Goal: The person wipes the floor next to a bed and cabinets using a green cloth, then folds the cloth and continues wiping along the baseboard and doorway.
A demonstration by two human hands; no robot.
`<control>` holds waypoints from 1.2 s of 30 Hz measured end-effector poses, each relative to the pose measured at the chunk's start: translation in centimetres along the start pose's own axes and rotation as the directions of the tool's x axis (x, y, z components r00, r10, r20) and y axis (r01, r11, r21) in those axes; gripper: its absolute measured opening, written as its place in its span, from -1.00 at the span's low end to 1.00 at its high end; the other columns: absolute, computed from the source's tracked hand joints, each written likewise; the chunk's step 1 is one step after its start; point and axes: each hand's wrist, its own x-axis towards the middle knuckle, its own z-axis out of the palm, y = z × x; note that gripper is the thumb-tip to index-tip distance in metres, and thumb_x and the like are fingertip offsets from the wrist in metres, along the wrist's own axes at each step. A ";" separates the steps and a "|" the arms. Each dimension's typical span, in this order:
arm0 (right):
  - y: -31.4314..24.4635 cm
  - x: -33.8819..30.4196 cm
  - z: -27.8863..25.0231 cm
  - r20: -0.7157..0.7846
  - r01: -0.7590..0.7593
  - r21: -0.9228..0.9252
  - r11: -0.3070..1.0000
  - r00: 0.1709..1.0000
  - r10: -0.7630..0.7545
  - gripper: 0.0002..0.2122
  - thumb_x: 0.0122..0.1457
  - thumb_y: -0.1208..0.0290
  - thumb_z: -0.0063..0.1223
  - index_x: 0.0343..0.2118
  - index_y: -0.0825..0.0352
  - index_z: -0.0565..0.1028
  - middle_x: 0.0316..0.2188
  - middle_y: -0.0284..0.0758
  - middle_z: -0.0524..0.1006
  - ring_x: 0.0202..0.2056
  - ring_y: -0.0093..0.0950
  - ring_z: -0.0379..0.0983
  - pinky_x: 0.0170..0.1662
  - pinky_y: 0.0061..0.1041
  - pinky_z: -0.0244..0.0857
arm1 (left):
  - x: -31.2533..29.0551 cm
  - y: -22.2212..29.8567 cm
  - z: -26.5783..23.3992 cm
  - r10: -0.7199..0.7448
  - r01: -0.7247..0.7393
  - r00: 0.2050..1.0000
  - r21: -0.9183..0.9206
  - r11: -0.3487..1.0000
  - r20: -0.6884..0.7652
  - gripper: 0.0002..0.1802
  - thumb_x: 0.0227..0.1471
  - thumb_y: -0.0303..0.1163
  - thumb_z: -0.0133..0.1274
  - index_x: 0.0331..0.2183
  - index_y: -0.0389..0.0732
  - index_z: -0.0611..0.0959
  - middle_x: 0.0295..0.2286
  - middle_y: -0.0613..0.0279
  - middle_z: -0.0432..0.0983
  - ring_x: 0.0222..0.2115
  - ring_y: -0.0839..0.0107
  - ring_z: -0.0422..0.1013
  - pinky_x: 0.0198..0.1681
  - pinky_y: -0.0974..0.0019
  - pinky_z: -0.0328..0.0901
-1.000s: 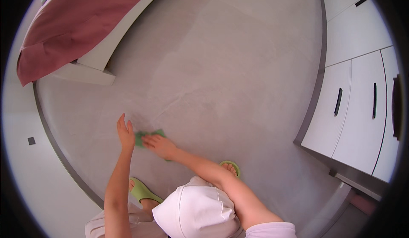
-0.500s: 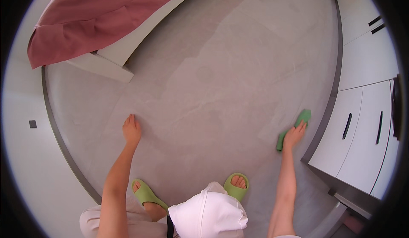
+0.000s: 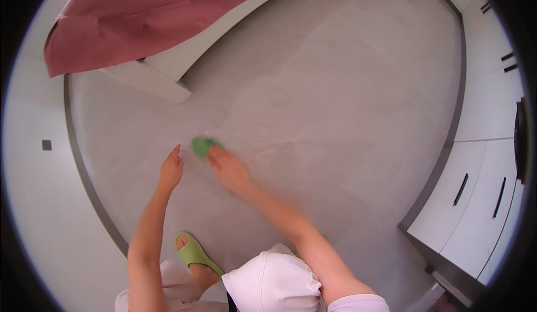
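My right hand (image 3: 228, 168) reaches across to the left over the grey floor (image 3: 335, 110), its fingers on a green cloth (image 3: 201, 146). Cloth and hand are slightly blurred by motion; the cloth lies bunched beyond the fingertips, against the floor. Just left of it, my left hand (image 3: 172, 169) is held low with fingers stretched out and nothing in it. A small gap separates the left hand from the cloth.
A bed frame corner (image 3: 182, 91) under a pink cover (image 3: 140, 27) juts in at the upper left. White cabinets (image 3: 447, 217) with black handles line the right. A green slipper (image 3: 194, 253) is on my left foot, and a white wall (image 3: 45, 200) stands at left.
My right hand has swept the green cloth from near the right cabinets across to beside my left hand. The left hand stays in nearly the same place. The view has shifted slightly.
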 end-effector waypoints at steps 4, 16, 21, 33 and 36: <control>-0.7 -2.4 4.5 0.239 0.543 -0.146 0.827 0.831 -0.503 -0.67 0.14 0.43 -0.06 -0.01 0.29 0.49 0.16 -0.12 0.38 0.18 -0.28 0.31 0.21 -0.26 0.19 | 0.2 0.6 -4.8 0.249 -0.393 0.906 0.462 0.795 0.341 -0.53 0.06 -0.43 0.04 0.05 -0.22 0.47 -0.02 0.07 0.48 -0.05 0.12 0.43 -0.02 0.06 0.34; 20.7 -14.7 -33.2 -0.812 -0.680 -0.281 0.677 0.544 0.209 -0.52 0.19 0.55 -0.17 0.21 0.43 0.27 0.21 -0.03 0.27 0.24 -0.09 0.17 0.30 -0.21 0.02 | -2.3 -10.1 -2.8 0.028 -0.163 0.962 0.489 0.857 0.271 -0.33 0.02 -0.36 0.06 0.16 -0.30 0.31 0.22 -0.07 0.17 0.19 0.08 0.21 0.18 0.02 0.18; 19.7 -3.9 -27.1 -0.707 -0.619 -0.549 0.563 0.702 0.083 -0.51 0.12 0.55 -0.11 0.18 0.37 0.33 0.21 -0.02 0.28 0.22 -0.05 0.18 0.27 -0.16 0.07 | -3.6 -12.3 -1.9 0.088 -0.176 0.976 0.487 0.855 0.199 -0.17 -0.06 -0.46 0.04 0.26 -0.31 0.17 0.30 -0.02 0.00 0.30 0.14 0.03 0.30 0.05 0.03; -4.6 12.0 14.4 0.116 0.248 -0.542 0.803 0.969 -0.220 -0.56 0.20 0.41 -0.14 0.15 0.40 0.36 0.19 -0.11 0.34 0.13 -0.08 0.29 0.19 -0.17 0.18 | -3.8 -14.1 -1.5 0.219 -0.239 0.971 0.336 0.911 0.096 -0.23 -0.08 -0.58 -0.03 0.23 -0.25 0.27 0.26 0.07 0.13 0.30 0.22 0.05 0.36 0.08 -0.06; -8.0 8.8 19.4 0.054 0.314 -0.380 0.870 0.947 -0.318 -0.56 0.17 0.48 -0.14 0.14 0.41 0.38 0.15 -0.12 0.37 0.11 -0.11 0.32 0.16 -0.17 0.20 | -3.5 -15.2 -1.9 0.219 -0.247 0.967 0.260 0.933 0.134 -0.31 -0.10 -0.63 -0.06 0.16 -0.29 0.39 0.20 0.03 0.25 0.26 0.18 0.12 0.34 0.07 -0.01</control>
